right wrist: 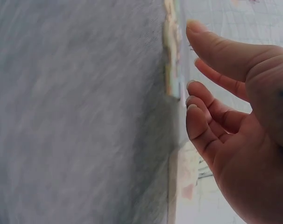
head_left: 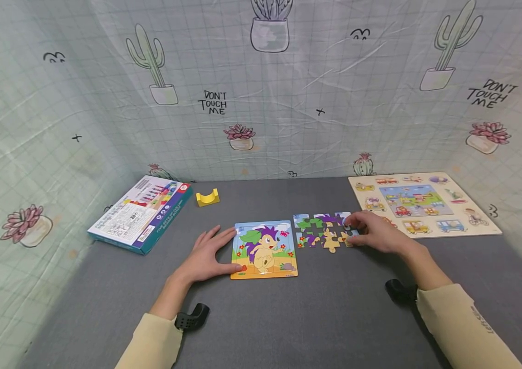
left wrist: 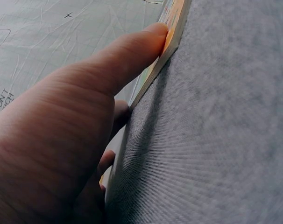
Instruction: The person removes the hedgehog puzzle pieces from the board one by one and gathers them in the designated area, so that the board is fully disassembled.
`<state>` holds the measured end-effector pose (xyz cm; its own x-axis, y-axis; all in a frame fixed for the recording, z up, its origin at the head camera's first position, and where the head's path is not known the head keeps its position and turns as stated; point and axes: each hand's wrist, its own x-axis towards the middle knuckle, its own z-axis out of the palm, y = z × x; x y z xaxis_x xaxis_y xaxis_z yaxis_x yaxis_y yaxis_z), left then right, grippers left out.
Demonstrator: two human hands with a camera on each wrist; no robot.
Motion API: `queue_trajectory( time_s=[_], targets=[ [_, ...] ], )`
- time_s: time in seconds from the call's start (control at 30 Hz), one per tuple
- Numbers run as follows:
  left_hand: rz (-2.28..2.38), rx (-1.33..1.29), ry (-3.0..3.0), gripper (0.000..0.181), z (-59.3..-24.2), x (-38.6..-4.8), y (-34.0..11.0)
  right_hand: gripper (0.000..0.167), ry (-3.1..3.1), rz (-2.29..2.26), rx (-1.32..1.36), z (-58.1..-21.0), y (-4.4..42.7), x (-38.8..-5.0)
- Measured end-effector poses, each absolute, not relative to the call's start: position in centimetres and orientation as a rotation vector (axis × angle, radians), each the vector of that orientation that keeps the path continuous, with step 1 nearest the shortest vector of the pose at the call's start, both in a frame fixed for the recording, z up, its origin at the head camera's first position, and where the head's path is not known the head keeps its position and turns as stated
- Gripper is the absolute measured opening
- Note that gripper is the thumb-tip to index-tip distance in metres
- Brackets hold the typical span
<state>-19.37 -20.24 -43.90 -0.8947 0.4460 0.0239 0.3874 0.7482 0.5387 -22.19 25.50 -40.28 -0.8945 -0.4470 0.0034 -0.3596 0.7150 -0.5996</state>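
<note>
In the head view, a square puzzle board (head_left: pixel 265 251) with a purple-spined hedgehog picture lies flat at the middle of the table. My left hand (head_left: pixel 205 260) rests at its left side, thumb on the lower left corner and forefinger by the upper left edge. The left wrist view shows that thumb on top of the board's edge (left wrist: pixel 173 44). Right of the board lie several jigsaw pieces (head_left: pixel 331 240), loosely grouped, with parts of a hedgehog picture. My right hand (head_left: pixel 378 233) hovers at their right end, fingers loosely bent; the right wrist view shows nothing between thumb and fingertips.
A teal and white box (head_left: pixel 143 212) lies at the left, with a yellow arch block (head_left: pixel 208 198) beside it. At the back right is a wooden board with vehicle pictures (head_left: pixel 419 202). A cactus-print cloth (head_left: pixel 297 138) hangs behind the grey table (head_left: pixel 284 328).
</note>
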Motion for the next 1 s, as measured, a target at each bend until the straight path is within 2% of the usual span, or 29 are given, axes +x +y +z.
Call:
queue_trajectory(
  time_s=[1.0],
  targets=[
    [0.89,0.722,2.874,0.088,-44.3,-18.7,-20.4,0.039,2.673,-1.102,-0.828,-40.2,15.8,-22.5]
  ],
)
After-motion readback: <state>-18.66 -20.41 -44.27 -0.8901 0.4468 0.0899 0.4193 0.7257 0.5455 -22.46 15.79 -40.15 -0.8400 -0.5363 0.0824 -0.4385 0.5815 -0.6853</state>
